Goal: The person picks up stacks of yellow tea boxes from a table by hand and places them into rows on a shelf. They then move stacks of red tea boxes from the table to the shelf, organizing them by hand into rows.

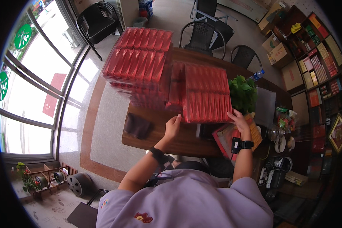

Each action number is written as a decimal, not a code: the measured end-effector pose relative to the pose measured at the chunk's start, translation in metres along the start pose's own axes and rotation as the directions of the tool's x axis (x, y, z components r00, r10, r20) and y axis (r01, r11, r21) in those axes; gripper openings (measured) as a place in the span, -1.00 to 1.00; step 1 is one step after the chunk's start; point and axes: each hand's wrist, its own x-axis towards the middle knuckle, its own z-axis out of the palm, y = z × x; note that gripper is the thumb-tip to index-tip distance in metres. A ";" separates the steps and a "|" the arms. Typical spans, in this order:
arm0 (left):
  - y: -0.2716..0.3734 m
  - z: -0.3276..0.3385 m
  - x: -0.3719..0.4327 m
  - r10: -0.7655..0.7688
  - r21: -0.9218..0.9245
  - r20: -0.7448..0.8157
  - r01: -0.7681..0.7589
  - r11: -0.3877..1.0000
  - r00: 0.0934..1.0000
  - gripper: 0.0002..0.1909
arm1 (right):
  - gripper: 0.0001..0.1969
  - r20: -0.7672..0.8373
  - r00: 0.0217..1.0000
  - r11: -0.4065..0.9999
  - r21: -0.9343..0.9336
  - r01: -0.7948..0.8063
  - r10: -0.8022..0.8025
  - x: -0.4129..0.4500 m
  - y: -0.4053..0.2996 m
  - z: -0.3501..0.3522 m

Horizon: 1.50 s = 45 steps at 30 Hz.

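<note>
A clear plastic tray of red packets (pixel 207 94), set in two rows, is in front of me over the wooden table (pixel 156 141). My left hand (pixel 172 128) is at its near left corner, thumb up, its fingertips partly hidden. At the near right corner my right hand (pixel 240 121) grips the tray, thumb on top. To the left rises a taller stack of similar trays with red packets (pixel 139 64). More red packets (pixel 175 85) show between this stack and the tray I hold. The lower layers look blurred.
A dark folded cloth (pixel 137 126) lies on the table's left end. Right of the tray are a leafy green plant (pixel 243 92), a plastic water bottle (pixel 257 75) and an orange-and-red box (pixel 252 131). Black chairs (pixel 201 40) stand beyond the table; shelves (pixel 320 71) line the right.
</note>
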 end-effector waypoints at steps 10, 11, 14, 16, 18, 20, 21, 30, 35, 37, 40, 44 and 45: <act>0.058 0.050 0.046 0.387 -0.421 -0.023 -0.360 0.833 0.922 -0.30 | -0.07 0.141 0.990 0.941 0.334 -0.060 0.013 0.043 -0.041 0.030; 0.048 0.050 0.050 0.400 -0.425 -0.044 -0.380 0.822 0.915 -0.30 | -0.10 0.194 0.978 0.907 0.420 -0.014 -0.074 0.045 -0.033 0.028; 0.089 0.069 -0.008 0.568 0.486 -0.094 -0.460 0.743 0.817 -0.32 | -0.19 0.220 0.969 0.832 0.554 -0.030 -0.112 0.020 -0.005 0.023; 0.099 0.070 -0.041 0.641 0.524 -0.079 -0.515 0.678 0.763 -0.32 | -0.23 0.166 0.975 0.758 0.652 0.002 -0.145 -0.011 -0.020 0.046; 0.112 0.070 -0.079 0.740 0.568 -0.027 -0.599 0.564 0.672 -0.32 | -0.23 0.185 0.964 0.718 0.696 0.008 -0.190 -0.023 -0.030 0.057; 0.124 0.067 -0.123 0.764 0.555 0.015 -0.641 0.530 0.645 -0.29 | -0.23 0.203 0.953 0.672 0.740 0.002 -0.226 -0.028 -0.027 0.065; 0.126 0.065 -0.142 0.757 0.586 0.035 -0.627 0.513 0.652 -0.27 | -0.22 0.233 0.937 0.666 0.746 0.001 -0.262 -0.028 -0.020 0.067; 0.108 0.014 -0.282 0.880 0.766 -0.017 -0.559 0.317 0.476 -0.18 | -0.17 0.319 0.889 0.662 0.749 -0.026 -0.327 -0.076 0.004 0.152; 0.071 -0.021 -0.365 0.873 0.816 -0.194 -0.420 0.397 0.448 -0.15 | -0.22 0.477 0.808 0.681 0.720 -0.132 -0.347 -0.109 0.013 0.225; 0.055 -0.035 -0.397 0.879 0.844 -0.249 -0.354 0.403 0.408 -0.16 | -0.23 0.562 0.734 0.717 0.681 -0.148 -0.382 -0.125 0.015 0.257; 0.027 -0.056 -0.443 0.869 0.868 -0.323 -0.248 0.430 0.376 -0.12 | -0.23 0.664 0.697 0.739 0.608 -0.291 -0.272 -0.143 0.020 0.306; -0.003 -0.077 -0.495 0.854 0.877 -0.421 -0.105 0.470 0.306 -0.12 | -0.18 0.764 0.606 0.679 0.567 -0.466 -0.221 -0.123 0.060 0.359; -0.015 -0.082 -0.507 0.837 0.863 -0.468 -0.056 0.501 0.284 -0.12 | -0.18 0.813 0.549 0.799 0.456 -0.393 -0.193 -0.156 0.044 0.376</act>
